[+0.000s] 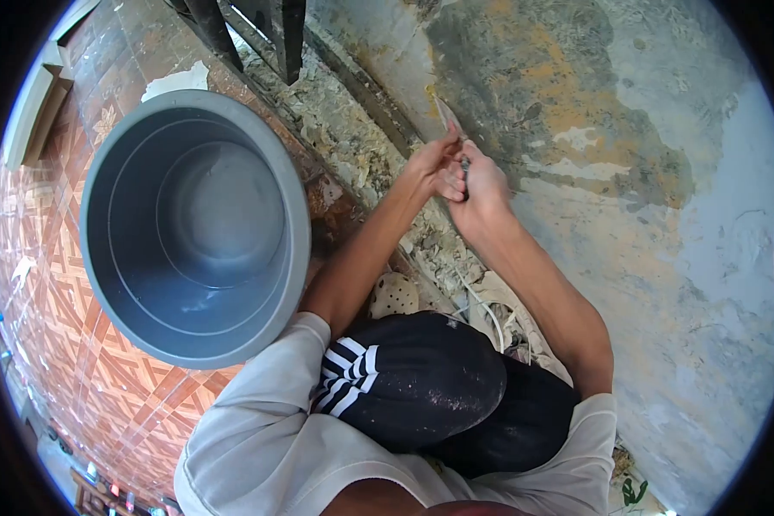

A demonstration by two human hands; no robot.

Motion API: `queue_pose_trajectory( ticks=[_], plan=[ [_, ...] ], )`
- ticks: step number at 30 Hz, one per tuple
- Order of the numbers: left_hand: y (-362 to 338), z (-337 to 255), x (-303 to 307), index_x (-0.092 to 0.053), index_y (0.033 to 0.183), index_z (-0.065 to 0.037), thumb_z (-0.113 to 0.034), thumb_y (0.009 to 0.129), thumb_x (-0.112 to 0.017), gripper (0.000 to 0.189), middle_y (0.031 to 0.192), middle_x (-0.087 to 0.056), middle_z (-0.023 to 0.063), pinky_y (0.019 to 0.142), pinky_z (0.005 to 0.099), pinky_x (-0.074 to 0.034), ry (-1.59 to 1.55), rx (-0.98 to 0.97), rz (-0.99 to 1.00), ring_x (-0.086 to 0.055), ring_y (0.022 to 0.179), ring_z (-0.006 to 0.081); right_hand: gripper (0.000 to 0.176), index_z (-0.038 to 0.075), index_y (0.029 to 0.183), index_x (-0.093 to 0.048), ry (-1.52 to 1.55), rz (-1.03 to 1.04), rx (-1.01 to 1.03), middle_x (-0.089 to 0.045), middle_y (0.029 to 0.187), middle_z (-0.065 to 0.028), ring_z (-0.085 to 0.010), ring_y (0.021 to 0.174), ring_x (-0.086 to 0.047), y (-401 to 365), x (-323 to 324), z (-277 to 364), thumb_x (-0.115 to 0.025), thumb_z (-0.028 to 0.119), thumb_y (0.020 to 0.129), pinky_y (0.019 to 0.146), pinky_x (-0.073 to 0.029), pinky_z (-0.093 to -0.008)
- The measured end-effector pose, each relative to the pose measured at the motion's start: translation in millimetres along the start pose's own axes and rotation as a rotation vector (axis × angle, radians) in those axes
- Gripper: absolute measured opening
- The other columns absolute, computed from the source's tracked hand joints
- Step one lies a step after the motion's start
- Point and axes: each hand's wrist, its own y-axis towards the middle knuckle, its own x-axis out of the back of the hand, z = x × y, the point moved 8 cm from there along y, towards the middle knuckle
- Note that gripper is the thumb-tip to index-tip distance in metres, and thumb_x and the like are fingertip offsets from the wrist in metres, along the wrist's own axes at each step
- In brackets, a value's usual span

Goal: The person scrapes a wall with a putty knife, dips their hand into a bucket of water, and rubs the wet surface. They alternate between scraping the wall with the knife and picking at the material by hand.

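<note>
A scraper [446, 113] with a thin metal blade and a dark handle is held up against the wall, its tip at a yellowish patch. My right hand [485, 182] is closed around the handle. Close beside it, my left hand [436, 168] has its fingers curled at the same tool, near the base of the blade. My fingers cover most of the handle. The wall [568, 112] has worn grey, ochre and white patches where the coating has come off.
A large grey plastic tub [193, 228] stands on the tiled floor [69, 284] at my left. Flaked debris [353, 146] lies along the wall's foot. Dark legs [288, 39] rise at the top. A light perforated clog [395, 295] shows beside my knee, near a pale cable [488, 316].
</note>
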Motion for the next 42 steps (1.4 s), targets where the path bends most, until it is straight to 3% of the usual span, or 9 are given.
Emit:
queue_pose_trajectory(
  ticks=[3,10,15,20,23,28,30,32,42],
  plan=[
    [-9,3,8,-0.049,0.066,-0.016,-0.05,0.097,-0.042,0.046,0.038,-0.042,0.0011,0.019,0.0306,-0.031,-0.152,-0.071,-0.274,-0.037,0.021,0.0179,0.02,0.007,0.084,-0.039,-0.028,-0.003,-0.051,-0.034,0.055,-0.0006,-0.0092,0.041,-0.031,-25,-4,-5,-0.039,0.017,0.101,0.035,-0.026,-0.0238],
    [-21,1,-8,-0.047,0.063,-0.016,-0.047,0.098,-0.042,0.048,0.04,-0.044,0.0012,0.019,0.0291,-0.027,-0.098,-0.068,-0.095,-0.036,0.022,0.0139,0.022,0.009,0.081,-0.04,-0.058,-0.029,-0.028,-0.037,0.057,0.0006,-0.0091,0.041,-0.031,-17,-8,-5,-0.04,0.018,0.101,0.035,-0.025,-0.0235],
    [-10,-14,0,-0.05,0.063,-0.013,-0.04,0.1,-0.043,0.046,0.045,-0.051,0.002,0.023,0.027,-0.038,0.123,-0.085,-0.239,-0.049,0.03,0.0159,0.024,0.008,0.081,-0.042,-0.048,-0.024,0.027,-0.035,0.056,0.0018,-0.0081,0.041,-0.032,3,-2,5,-0.041,0.021,0.101,0.035,-0.025,-0.0233],
    [12,-8,38,-0.055,0.087,-0.007,-0.031,0.097,-0.052,0.027,0.075,-0.061,0.0073,0.052,0.0363,-0.056,-0.256,-0.218,0.212,-0.06,0.056,0.0225,0.026,0.008,0.085,-0.045,-0.279,0.137,-0.225,-0.045,0.06,-0.0008,-0.0103,0.042,-0.039,-2,22,-8,-0.047,0.03,0.098,0.037,-0.031,-0.0254],
    [0,26,31,-0.055,0.098,-0.008,-0.032,0.096,-0.055,0.024,0.089,-0.061,0.0058,0.068,0.0355,-0.055,-0.246,-0.252,0.134,-0.061,0.073,0.0182,0.036,0.003,0.103,-0.051,-0.597,0.125,-0.082,-0.055,0.073,-0.006,-0.0122,0.055,-0.051,-46,30,12,-0.053,0.039,0.095,0.042,-0.04,-0.0283],
    [-18,36,0,-0.054,0.099,-0.012,-0.04,0.092,-0.058,0.029,0.095,-0.059,0.0039,0.081,0.0353,-0.052,-0.226,-0.433,0.013,-0.06,0.088,0.0167,0.048,0.002,0.117,-0.052,-1.204,0.111,1.132,-0.059,0.092,-0.0103,-0.0227,0.084,-0.057,-113,8,60,-0.068,0.033,0.084,0.07,-0.049,-0.0332],
    [-27,36,-14,-0.053,0.095,-0.012,-0.042,0.091,-0.058,0.03,0.096,-0.059,0.0036,0.081,0.0354,-0.052,-0.178,-0.473,0.033,-0.061,0.089,0.0176,0.047,0.001,0.115,-0.055,-1.327,0.289,1.384,-0.06,0.099,-0.0125,-0.0253,0.094,-0.057,-130,-2,51,-0.072,0.025,0.079,0.084,-0.044,-0.0363],
    [-40,39,-22,-0.052,0.091,-0.013,-0.044,0.091,-0.058,0.032,0.097,-0.059,0.0034,0.08,0.0358,-0.053,-0.085,-0.494,0.068,-0.061,0.09,0.0184,0.039,0.0,0.108,-0.059,-1.155,0.571,1.241,-0.06,0.105,-0.0148,-0.0268,0.102,-0.056,-113,4,24,-0.075,0.013,0.075,0.101,-0.035,-0.0392],
    [-32,14,-23,-0.05,0.093,-0.009,-0.028,0.101,-0.04,0.023,0.098,-0.057,0.0055,0.096,0.0444,-0.049,-0.481,-0.387,0.561,-0.056,0.108,0.0211,0.026,0.0,0.085,-0.061,-0.799,0.78,1.672,-0.064,0.075,-0.0099,-0.0265,0.075,-0.063,-107,-17,9,-0.08,0.002,0.068,0.082,-0.05,-0.0439]
  ],
)
